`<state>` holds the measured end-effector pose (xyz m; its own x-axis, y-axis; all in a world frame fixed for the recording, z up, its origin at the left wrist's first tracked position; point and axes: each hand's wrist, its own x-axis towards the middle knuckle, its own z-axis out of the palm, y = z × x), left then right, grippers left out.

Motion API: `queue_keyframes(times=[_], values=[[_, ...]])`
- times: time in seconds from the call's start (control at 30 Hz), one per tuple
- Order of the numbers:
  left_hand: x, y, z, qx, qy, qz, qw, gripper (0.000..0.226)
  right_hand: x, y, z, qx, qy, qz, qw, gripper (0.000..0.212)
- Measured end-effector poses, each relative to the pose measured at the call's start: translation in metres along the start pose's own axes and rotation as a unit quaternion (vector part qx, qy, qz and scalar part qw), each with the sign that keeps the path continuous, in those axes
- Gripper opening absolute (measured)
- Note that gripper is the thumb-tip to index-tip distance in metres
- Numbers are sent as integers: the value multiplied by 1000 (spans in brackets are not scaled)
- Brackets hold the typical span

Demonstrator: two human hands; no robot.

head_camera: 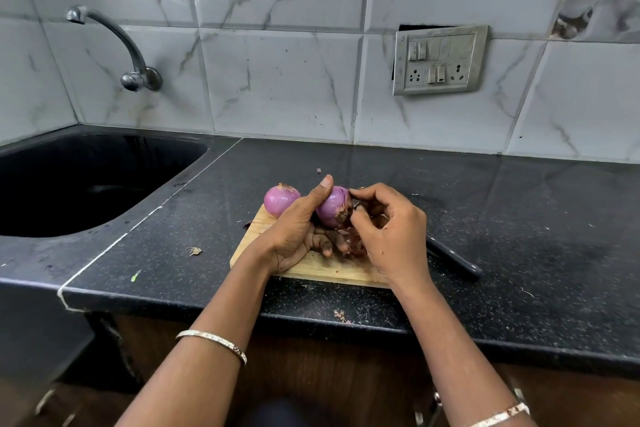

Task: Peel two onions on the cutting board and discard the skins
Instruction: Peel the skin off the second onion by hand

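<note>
Left hand (298, 229), right hand (391, 236) grip onion (330, 206) over cutting board (311, 269) by counter edge (304, 315).

head view looks forward and down, close over the counter (519, 218)

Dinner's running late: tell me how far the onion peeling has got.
The first onion sits on the cutting board, looking peeled. The left hand holds the second onion while the right hand picks at dry skin near its root. Loose skins lie on the board, not yet discarded.
</note>
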<state>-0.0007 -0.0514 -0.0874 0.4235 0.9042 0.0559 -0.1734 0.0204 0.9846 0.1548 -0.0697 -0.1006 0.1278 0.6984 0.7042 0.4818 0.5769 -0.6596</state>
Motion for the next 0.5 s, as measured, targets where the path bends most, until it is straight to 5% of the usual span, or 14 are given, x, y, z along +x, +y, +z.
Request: queue_keyframes(times=[0.5], values=[[-1, 1, -1, -33, -6, -3, 999, 56, -1, -1, 1, 41, -14, 25, 999, 19]])
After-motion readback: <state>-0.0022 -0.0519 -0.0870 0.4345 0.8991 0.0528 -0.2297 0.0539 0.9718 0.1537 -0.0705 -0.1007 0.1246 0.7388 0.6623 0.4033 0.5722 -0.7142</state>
